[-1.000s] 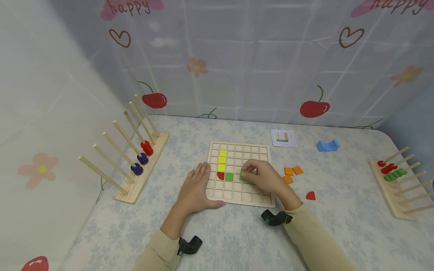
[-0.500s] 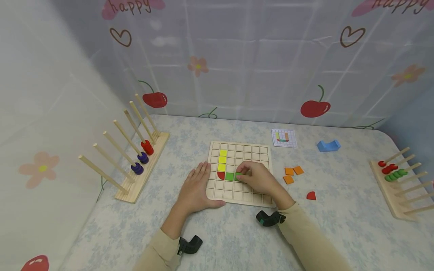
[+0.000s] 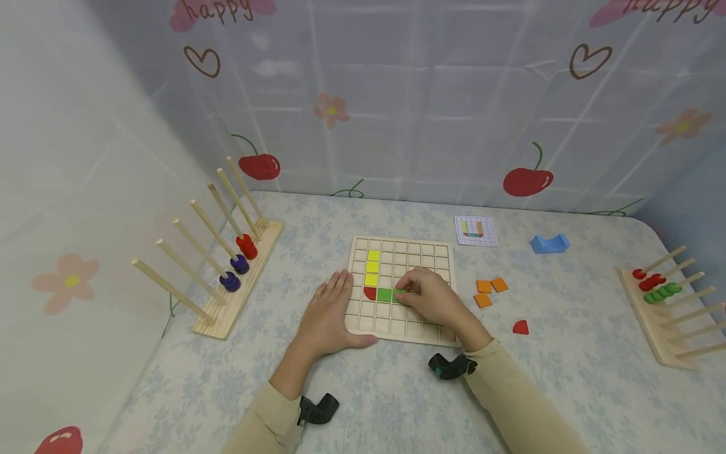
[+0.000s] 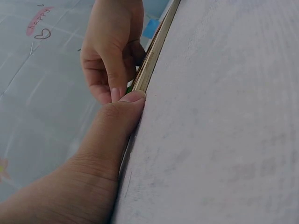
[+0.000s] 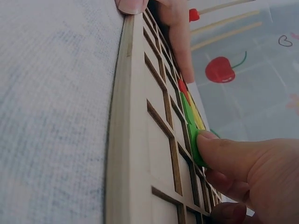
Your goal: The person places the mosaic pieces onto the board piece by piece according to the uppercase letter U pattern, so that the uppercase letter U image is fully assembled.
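A wooden grid board lies in front of me on the table. My left hand rests along its left side, fingers straight and thumb spread at the near edge. With thumb and fingers my right hand pinches a green square tile, low at a cell just right of another green tile. In the head view the fingers partly cover the pinched tile. Left of the green pair sits a red quarter-round tile. Above it runs a column of yellow square tiles.
Orange square tiles and a red quarter-round tile lie right of the board. Behind them are a pattern card and a blue curved block. Peg racks stand left and right.
My right hand has moved slightly left with the green tile, bringing it up beside the other green tile. Over the last half second it barely moves. The left hand stays put.
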`<state>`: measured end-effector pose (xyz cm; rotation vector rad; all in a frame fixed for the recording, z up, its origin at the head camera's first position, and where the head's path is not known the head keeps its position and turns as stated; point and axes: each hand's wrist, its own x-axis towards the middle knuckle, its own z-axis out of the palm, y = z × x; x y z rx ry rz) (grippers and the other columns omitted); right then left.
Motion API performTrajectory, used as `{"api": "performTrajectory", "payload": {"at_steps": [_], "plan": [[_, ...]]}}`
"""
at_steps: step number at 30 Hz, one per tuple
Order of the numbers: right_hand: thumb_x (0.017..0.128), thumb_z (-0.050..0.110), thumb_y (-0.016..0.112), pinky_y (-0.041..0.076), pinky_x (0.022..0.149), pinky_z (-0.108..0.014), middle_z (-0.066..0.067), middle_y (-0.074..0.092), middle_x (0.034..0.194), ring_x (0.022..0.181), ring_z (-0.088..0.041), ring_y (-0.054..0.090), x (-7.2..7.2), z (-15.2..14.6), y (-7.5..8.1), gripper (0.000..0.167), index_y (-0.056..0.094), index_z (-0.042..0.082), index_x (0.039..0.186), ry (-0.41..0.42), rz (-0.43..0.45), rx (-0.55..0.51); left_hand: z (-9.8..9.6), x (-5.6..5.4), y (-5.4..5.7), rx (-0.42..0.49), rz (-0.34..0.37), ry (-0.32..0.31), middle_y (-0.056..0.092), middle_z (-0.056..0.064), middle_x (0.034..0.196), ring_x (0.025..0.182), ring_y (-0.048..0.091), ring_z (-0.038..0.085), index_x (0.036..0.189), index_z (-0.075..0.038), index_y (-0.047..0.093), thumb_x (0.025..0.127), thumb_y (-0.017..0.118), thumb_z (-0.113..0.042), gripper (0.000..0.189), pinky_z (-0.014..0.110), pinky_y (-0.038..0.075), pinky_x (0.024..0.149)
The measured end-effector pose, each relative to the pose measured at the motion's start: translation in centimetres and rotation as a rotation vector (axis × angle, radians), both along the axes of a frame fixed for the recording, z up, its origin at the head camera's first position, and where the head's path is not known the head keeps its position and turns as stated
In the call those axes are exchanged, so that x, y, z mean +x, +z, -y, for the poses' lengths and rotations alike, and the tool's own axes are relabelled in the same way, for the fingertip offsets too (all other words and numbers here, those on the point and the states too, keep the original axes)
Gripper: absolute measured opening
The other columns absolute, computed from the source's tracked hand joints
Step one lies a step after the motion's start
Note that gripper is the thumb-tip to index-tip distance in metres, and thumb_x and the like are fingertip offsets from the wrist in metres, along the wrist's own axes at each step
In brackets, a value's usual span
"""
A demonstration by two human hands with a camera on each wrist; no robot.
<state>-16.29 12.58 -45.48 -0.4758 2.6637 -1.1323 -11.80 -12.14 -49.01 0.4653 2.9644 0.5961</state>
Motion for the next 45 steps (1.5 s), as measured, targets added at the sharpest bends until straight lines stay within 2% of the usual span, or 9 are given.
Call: {"api": "performTrajectory", "payload": {"at_steps": [9,17,23,32,35,39,45], "plan": [[0.091,0.022,0.073,0.051,0.085,-0.034,0.003,0.063,0.101,0.092,-0.014,0.059,0.0,0.1,-0.2,0.006,0.072,0.02,0.096,0.011,-0.002,0.018,0.0,-0.1,0.1,0.003,0.0,-0.001,0.009,0.008,0.168,0.157,0.005,0.021,0.16,-0.007,0.009,0.063,0.069,-0.082,0.137,0.044,0.011,0.127],[0.091,0.018,0.073,0.05,0.079,-0.03,0.002,0.062,0.1,0.088,-0.012,0.057,0.4,0.0,0.0,0.006,0.075,0.014,0.094,0.058,-0.039,0.038,-0.1,0.0,-0.1,0.004,-0.002,-0.001,0.009,0.007,0.168,0.156,0.005,0.021,0.16,-0.006,0.011,0.062,0.069,-0.083,0.137,0.044,0.012,0.127],[0.092,0.02,0.072,0.051,0.08,-0.031,0.003,0.065,0.104,0.089,-0.012,0.057,0.9,-1.0,0.2,0.018,0.074,0.015,0.11,0.072,-0.055,0.031,-0.1,0.1,-0.2,-0.003,-0.001,0.003,0.009,0.006,0.168,0.156,0.004,0.02,0.16,-0.007,0.01,0.062,0.068,-0.083,0.137,0.043,0.013,0.127],[0.092,0.021,0.071,0.045,0.057,-0.023,0.003,0.066,0.1,0.066,-0.014,0.05,1.5,-4.6,1.2,0.026,0.07,0.016,0.118,0.043,-0.06,-0.04,-0.1,0.0,-0.2,-0.003,-0.005,0.004,0.009,0.007,0.168,0.156,0.004,0.02,0.16,-0.007,0.01,0.062,0.07,-0.082,0.137,0.044,0.012,0.127],[0.092,0.021,0.071,0.044,0.055,-0.023,0.002,0.065,0.101,0.066,-0.013,0.049,1.9,-6.0,1.8,0.027,0.07,0.015,0.119,0.026,-0.059,-0.023,0.0,0.1,-0.2,0.006,-0.011,-0.001,0.009,0.007,0.168,0.156,0.004,0.021,0.16,-0.007,0.01,0.062,0.07,-0.082,0.137,0.044,0.012,0.127],[0.092,0.019,0.072,0.042,0.054,-0.023,0.001,0.067,0.1,0.063,-0.01,0.047,2.4,-8.0,2.2,0.027,0.071,0.012,0.118,0.012,-0.102,0.012,0.0,0.1,-0.2,0.012,-0.01,-0.002,0.008,0.007,0.168,0.156,0.004,0.02,0.16,-0.007,0.01,0.062,0.07,-0.082,0.138,0.044,0.012,0.127],[0.091,0.018,0.072,0.042,0.056,-0.023,-0.001,0.068,0.099,0.065,-0.009,0.047,3.1,-11.1,2.1,0.025,0.071,0.011,0.115,-0.038,-0.147,0.06,0.0,0.0,-0.4,0.007,-0.007,0.004,0.008,0.006,0.168,0.156,0.003,0.019,0.16,-0.008,0.009,0.061,0.07,-0.083,0.138,0.044,0.012,0.127]]}}
